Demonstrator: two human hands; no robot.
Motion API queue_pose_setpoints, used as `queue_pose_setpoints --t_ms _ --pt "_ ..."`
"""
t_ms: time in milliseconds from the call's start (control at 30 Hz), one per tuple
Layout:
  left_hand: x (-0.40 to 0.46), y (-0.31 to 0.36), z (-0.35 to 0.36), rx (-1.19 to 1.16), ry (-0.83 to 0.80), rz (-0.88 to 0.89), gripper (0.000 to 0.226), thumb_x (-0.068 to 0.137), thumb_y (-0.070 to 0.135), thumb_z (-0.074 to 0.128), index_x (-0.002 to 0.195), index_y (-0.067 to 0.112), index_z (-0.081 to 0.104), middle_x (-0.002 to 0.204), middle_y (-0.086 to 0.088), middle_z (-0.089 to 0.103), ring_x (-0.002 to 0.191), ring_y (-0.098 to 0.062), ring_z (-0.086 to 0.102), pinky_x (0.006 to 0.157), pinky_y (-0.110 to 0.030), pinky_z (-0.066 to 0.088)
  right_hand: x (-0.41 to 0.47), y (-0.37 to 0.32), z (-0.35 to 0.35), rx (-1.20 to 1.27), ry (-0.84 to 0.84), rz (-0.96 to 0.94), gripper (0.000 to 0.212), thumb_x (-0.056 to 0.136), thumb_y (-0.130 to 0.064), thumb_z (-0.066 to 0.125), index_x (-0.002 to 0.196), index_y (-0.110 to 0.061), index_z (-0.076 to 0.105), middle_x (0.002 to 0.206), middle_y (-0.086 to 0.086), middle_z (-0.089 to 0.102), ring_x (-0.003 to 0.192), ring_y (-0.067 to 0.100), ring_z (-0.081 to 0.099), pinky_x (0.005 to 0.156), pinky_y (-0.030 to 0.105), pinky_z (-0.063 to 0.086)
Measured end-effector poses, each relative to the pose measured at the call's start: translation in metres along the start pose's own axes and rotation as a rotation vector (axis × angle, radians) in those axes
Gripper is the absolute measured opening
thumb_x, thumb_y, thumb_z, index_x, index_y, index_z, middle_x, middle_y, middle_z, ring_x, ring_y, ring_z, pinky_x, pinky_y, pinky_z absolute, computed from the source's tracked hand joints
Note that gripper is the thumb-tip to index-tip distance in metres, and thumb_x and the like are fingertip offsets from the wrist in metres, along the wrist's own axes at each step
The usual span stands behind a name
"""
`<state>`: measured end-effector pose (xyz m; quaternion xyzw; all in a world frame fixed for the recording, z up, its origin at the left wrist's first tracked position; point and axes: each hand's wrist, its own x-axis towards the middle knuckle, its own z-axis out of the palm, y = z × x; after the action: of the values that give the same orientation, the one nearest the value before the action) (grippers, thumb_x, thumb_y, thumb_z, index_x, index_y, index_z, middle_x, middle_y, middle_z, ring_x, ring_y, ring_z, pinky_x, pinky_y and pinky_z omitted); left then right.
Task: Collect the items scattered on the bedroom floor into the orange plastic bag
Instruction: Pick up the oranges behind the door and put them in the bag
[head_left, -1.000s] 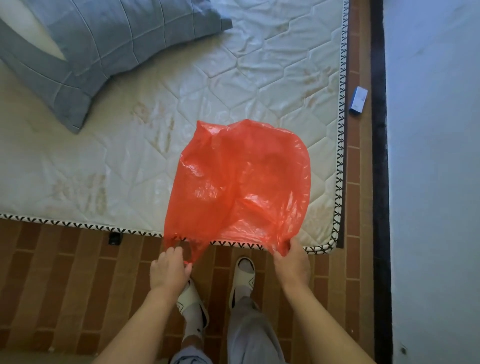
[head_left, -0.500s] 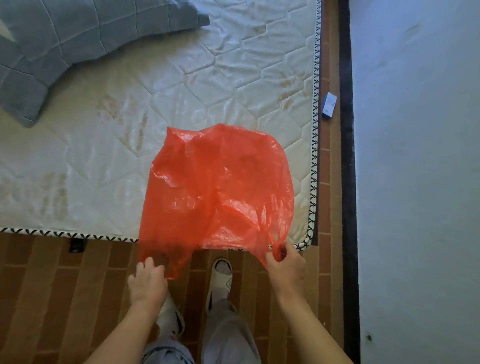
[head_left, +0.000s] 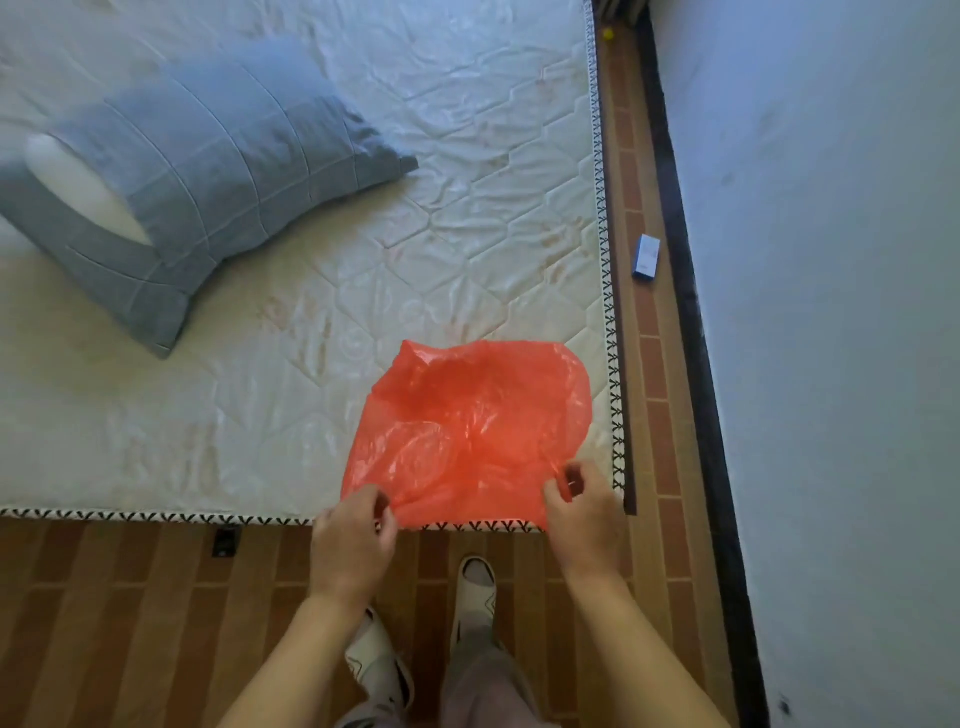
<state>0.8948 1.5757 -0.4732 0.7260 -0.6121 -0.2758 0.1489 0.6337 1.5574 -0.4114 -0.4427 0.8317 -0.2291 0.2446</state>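
Observation:
The orange plastic bag (head_left: 470, 431) lies spread over the near right corner of the mattress (head_left: 363, 291). My left hand (head_left: 353, 545) pinches its near left edge and my right hand (head_left: 584, 514) pinches its near right edge. A small blue and white box (head_left: 645, 255) lies on the brick floor strip between the mattress and the wall. A small black object (head_left: 225, 540) sits on the floor by the mattress's near edge. A tiny yellow thing (head_left: 607, 34) lies on the floor at the far end of the strip.
A grey-blue pillow (head_left: 197, 171) rests on the mattress at the left. A pale wall (head_left: 831, 312) with a dark skirting (head_left: 691, 312) runs along the right. My feet in white slippers (head_left: 475, 587) stand on the brick-pattern floor (head_left: 130, 623).
The bag has sunk from billowing up to lying flatter on the mattress corner. Both hands moved forward to its near edge. The view shifted, bringing the pillow further in.

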Motion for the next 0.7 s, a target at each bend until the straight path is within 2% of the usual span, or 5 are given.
queue_pose_setpoints --t_ms 133,267,433,567,700 --pt "0.008 0.043 -0.044 -0.079 0.092 0.023 0.022 0.083 0.012 0.076 0.099 0.024 0.066 0.089 0.006 0.071 0.076 -0.022 0.070 0.070 -0.038 0.055 0.010 -0.033 -0.021 0.041 0.005 -0.068 0.006 0.091 -0.029 0.072 0.091 -0.030 0.067 0.076 -0.015 0.065 0.070 0.002 0.062 0.059 0.027 0.046" --pt "0.009 0.083 -0.092 -0.142 0.218 0.031 0.022 0.087 0.014 0.075 0.105 0.025 0.068 0.096 0.009 0.070 0.082 -0.016 0.069 0.066 -0.034 0.055 0.016 -0.066 -0.043 0.088 -0.038 -0.183 0.024 0.089 -0.020 0.071 0.112 -0.025 0.074 0.098 -0.010 0.076 0.089 0.011 0.071 0.078 0.036 0.059" --pt "-0.004 0.106 -0.149 -0.222 0.400 -0.016 0.019 0.091 0.017 0.073 0.108 0.023 0.070 0.099 0.012 0.069 0.083 -0.008 0.067 0.071 -0.029 0.054 0.016 -0.112 -0.058 0.140 -0.115 -0.303 0.023 0.089 -0.024 0.071 0.111 -0.031 0.075 0.099 -0.015 0.073 0.090 0.006 0.069 0.081 0.038 0.059" --pt "-0.027 0.102 -0.194 -0.300 0.571 -0.046 0.022 0.090 0.010 0.073 0.109 0.022 0.072 0.095 0.012 0.068 0.080 -0.006 0.066 0.072 -0.030 0.056 0.009 -0.157 -0.064 0.176 -0.146 -0.394 0.016 0.091 -0.027 0.072 0.107 -0.027 0.076 0.090 -0.013 0.075 0.083 0.004 0.069 0.080 0.033 0.058" --pt "-0.047 0.085 -0.241 -0.251 0.686 -0.008 0.024 0.090 0.006 0.073 0.108 0.022 0.076 0.089 0.010 0.065 0.075 -0.005 0.062 0.068 -0.028 0.054 -0.009 -0.206 -0.061 0.221 -0.170 -0.481 0.017 0.092 -0.026 0.073 0.108 -0.023 0.076 0.089 -0.011 0.075 0.081 0.003 0.069 0.076 0.021 0.054"
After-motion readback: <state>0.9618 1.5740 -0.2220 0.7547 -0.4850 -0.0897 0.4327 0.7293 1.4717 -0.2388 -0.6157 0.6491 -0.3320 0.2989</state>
